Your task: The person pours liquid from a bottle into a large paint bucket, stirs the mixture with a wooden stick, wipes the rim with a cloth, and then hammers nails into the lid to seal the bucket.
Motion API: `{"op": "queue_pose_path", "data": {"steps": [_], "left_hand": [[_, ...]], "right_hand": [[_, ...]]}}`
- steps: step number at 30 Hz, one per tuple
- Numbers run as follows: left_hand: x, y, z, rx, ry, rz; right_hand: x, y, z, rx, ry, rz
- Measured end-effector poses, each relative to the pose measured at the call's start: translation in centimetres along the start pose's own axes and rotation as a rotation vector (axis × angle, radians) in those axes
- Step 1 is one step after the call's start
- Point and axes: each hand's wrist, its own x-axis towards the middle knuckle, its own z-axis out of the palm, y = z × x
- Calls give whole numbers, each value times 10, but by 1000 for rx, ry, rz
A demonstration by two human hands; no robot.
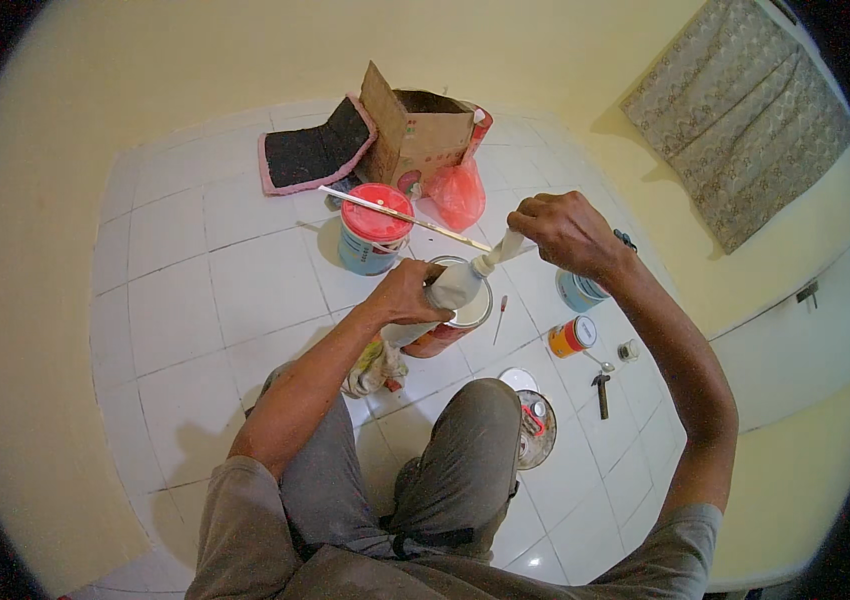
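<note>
Near: two grey-trousered knees (472, 430) at the lower middle. Beside the right knee, a stained round metal lid (535, 457) with a red-handled item and a small capped piece on it; a white disc (518, 379) just beyond.

Left hand (410, 295): curled round a whitish, see-through bottle (457, 288), held tilted over an open can (432, 344). Right hand (570, 230): fingers closed on a pale piece (511, 243) at the bottle's neck; whether cap or wrap, cannot tell.

Progress, as judged: mid-work. Can uncovered, bottle lifted and gripped; the business at the bottle's neck looks unfinished, and bottle and pale piece are yet to be parted or joined for good. Bottle's fill cannot be told.

Containers: the open can has a reddish-brown wall and something pale inside, partly hidden by the bottle. By the left knee, a yellowish container (365, 362) with cloth against it, contents hidden. To the right, a hammer (601, 393), a small jar (628, 350), an orange tin (572, 338), a blue tin (579, 292); contents not made out.

Farther: blue bucket (365, 256), red lid on; a long stick (405, 217) passes over it. Beyond, a reddish plastic bag (460, 198), then an open cardboard box (435, 145), dark inside, a pink-edged black mat (315, 155) leaning on it.
</note>
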Motion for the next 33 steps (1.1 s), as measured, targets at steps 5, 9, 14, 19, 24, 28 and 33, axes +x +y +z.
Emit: {"op": "queue_pose_path", "data": {"steps": [5,9,14,19,24,28,33], "left_hand": [[2,-2,2,9,-3,30],[1,1,0,-7,-3,9],[1,0,0,-40,0,-7],[1,0,-1,-1,-12,4],[0,-1,-2,-6,1,28],[-1,6,-4,10,-17,-19],[-1,2,-3,7,-14,4]], "right_hand": [[0,-1,1,-31,-10,-28],[3,-4,2,-52,-26,-53],[6,-6,2,-58,-38,-67],[7,-7,2,-90,-71,-48],[9,-9,2,-85,-66,-58],[9,-10,3,-77,-69,-71],[10,-14,8,-112,-90,-40]]}}
